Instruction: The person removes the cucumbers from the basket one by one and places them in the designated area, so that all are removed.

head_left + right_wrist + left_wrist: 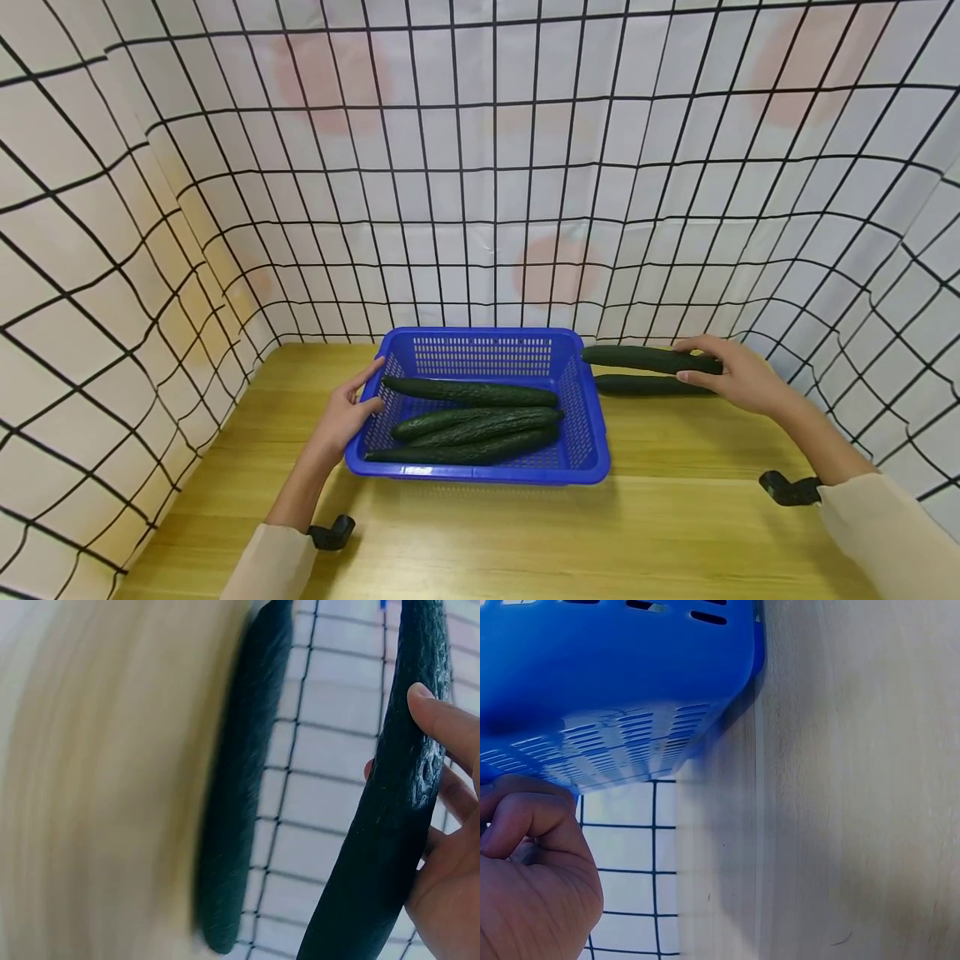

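My right hand [738, 379] grips a dark green cucumber [633, 358] by its right end, raised off the table. In the right wrist view, the thumb and fingers wrap around this cucumber [375, 832]. Another cucumber [637, 385] lies on the table, apart from the held one. At the left, my left hand [341, 421] holds the side rim of a blue plastic basket [480, 473], its fingers curled at the edge in the left wrist view. Inside the basket lie several cucumbers [480, 392], roughly side by side, pointing left to right.
A light wooden table [480, 542] carries the basket. Black wire grid panels [465, 192] stand at the back and both sides, with white patterned sheeting [555, 267] behind them. The basket's perforated wall [630, 742] stands near the grid in the left wrist view.
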Available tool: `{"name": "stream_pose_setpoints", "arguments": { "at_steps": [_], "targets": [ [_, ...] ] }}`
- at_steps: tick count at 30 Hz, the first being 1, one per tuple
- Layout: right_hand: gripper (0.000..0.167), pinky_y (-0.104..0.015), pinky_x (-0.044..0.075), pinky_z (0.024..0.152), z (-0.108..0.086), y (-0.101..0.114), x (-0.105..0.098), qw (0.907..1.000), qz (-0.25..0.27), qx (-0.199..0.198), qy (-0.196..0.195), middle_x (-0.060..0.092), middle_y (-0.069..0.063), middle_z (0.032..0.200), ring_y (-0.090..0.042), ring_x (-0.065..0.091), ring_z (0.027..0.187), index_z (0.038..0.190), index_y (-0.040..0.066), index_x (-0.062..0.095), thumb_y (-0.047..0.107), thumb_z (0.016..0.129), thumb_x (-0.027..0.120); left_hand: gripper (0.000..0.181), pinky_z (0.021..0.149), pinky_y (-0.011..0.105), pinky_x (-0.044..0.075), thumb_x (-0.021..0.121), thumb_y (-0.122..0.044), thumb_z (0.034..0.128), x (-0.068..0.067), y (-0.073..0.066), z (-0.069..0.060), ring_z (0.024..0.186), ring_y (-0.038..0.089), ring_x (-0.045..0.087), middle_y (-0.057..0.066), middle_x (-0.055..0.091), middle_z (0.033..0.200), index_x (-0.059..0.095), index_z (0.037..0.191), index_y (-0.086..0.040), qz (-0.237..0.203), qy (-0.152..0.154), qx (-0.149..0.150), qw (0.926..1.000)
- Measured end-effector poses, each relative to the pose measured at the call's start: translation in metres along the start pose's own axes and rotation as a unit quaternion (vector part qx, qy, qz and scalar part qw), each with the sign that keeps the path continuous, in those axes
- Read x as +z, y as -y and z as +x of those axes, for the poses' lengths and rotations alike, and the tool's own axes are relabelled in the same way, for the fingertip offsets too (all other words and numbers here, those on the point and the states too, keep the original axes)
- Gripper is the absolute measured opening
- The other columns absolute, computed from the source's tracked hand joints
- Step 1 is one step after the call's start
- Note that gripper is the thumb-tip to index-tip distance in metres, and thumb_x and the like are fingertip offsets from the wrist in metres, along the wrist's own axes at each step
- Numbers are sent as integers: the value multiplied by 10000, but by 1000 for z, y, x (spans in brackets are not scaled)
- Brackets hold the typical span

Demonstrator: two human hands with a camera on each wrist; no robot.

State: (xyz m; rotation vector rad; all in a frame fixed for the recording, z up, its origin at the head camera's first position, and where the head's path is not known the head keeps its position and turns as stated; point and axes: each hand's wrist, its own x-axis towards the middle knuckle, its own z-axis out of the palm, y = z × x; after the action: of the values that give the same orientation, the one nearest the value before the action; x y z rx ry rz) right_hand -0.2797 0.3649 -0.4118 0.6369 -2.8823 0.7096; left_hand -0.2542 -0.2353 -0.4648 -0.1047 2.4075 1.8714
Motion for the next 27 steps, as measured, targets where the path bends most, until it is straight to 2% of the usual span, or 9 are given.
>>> {"name": "stream_pose_setpoints", "arguments": {
  "at_steps": [3,6,8,10,13,16,19,27],
  "targets": [
    [456,-678,491,878,-5,-15,3,9999,90,-45,-51,590,-235,1399,-516,550,1218,1377,70,610,263,976,709,744,670,398,646,615,-48,924,0,-1,-1,745,249,712,209,632,1120,435,1567,-377,-22,-20,16,10000],
    [435,-669,498,881,-9,-29,9,9996,47,-185,-193,616,-240,1363,-520,581,1176,1337,56,643,226,948,742,747,685,420,648,615,-55,922,0,-2,-2,761,263,720,204,629,1110,431,1568,-382,-25,-10,14,10000],
    [429,-658,506,883,-12,-37,13,9995,27,-233,-203,626,-238,1345,-515,598,1155,1322,57,655,218,937,755,748,685,427,649,615,-56,919,0,-2,-2,753,268,720,209,629,1025,433,1567,-383,-47,-18,-1,10000],
    [429,-652,510,896,-15,-43,18,9996,56,-224,-140,634,-239,1332,-510,601,1156,1316,56,656,212,931,762,749,693,429,649,611,-56,922,0,-3,-2,763,269,717,226,625,1031,427,1570,-384,-74,9,-14,10000],
    [448,-663,497,927,-18,-49,26,9997,195,-42,166,614,-244,1364,-513,568,1207,1342,64,638,253,948,743,753,707,427,650,607,-51,925,0,-4,-2,813,273,720,255,607,1261,417,1576,-379,-116,37,-15,9999],
    [479,-667,494,941,-21,-50,33,9987,240,190,411,592,-239,1403,-504,548,1240,1372,92,621,323,964,719,756,716,424,650,599,-52,931,0,-4,-3,842,280,724,277,557,1379,401,1585,-375,-90,86,4,9999],
    [498,-663,502,933,-21,-48,39,9980,276,260,502,579,-239,1419,-495,554,1233,1387,99,612,357,971,705,759,709,425,650,600,-52,927,-1,-4,-3,827,287,727,296,574,1352,402,1585,-372,-82,72,7,9999],
    [451,-676,477,977,-17,-45,56,9983,266,84,509,604,-239,1388,-494,547,1259,1347,96,635,320,965,717,752,711,427,650,606,-45,926,-1,-2,-2,818,288,735,292,621,1256,422,1572,-383,-173,54,-25,9998]
  ]
}}
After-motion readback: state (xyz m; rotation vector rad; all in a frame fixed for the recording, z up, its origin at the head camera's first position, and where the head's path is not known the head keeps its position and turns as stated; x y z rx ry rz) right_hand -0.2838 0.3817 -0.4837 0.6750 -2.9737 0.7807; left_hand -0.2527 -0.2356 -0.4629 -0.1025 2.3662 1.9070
